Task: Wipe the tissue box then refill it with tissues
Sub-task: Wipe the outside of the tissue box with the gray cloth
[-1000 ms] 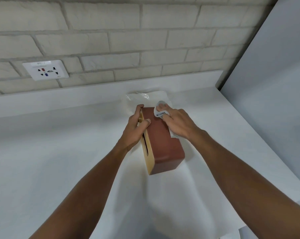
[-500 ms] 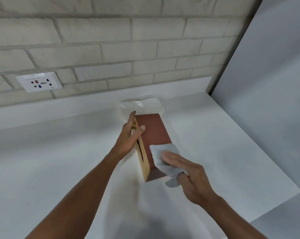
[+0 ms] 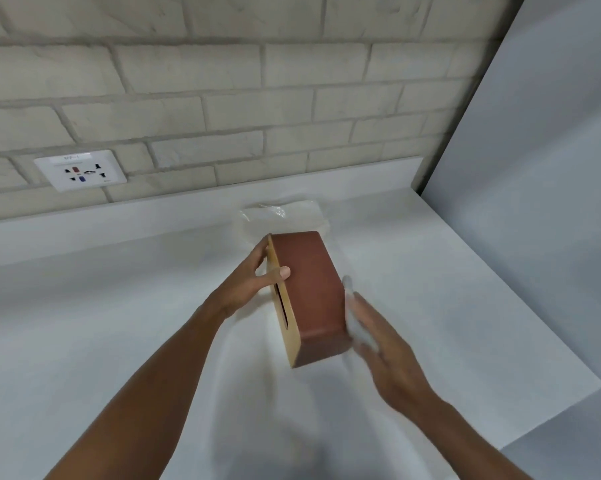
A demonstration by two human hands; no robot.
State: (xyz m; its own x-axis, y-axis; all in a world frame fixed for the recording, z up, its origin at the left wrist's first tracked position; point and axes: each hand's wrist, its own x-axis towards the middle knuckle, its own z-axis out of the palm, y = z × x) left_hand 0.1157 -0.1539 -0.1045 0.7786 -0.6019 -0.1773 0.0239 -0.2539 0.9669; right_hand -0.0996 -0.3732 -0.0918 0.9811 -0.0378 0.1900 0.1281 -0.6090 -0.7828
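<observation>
The tissue box (image 3: 309,292) is reddish-brown with a light wooden slotted lid, and it stands tipped on its side on the white counter, lid facing left. My left hand (image 3: 254,282) grips its far left edge, thumb on the brown face. My right hand (image 3: 378,344) is blurred at the box's right side, pressing a white cloth (image 3: 352,317) against that side. A clear-wrapped pack of tissues (image 3: 281,216) lies just behind the box by the wall.
A white wall socket (image 3: 81,171) sits on the brick wall at the left. A grey panel (image 3: 534,202) rises along the counter's right. The counter's (image 3: 84,341) front right corner ends near my right forearm.
My right hand with the cloth moved from the box's upper brown face, down over its near end, round to its right side. My left hand kept its hold.
</observation>
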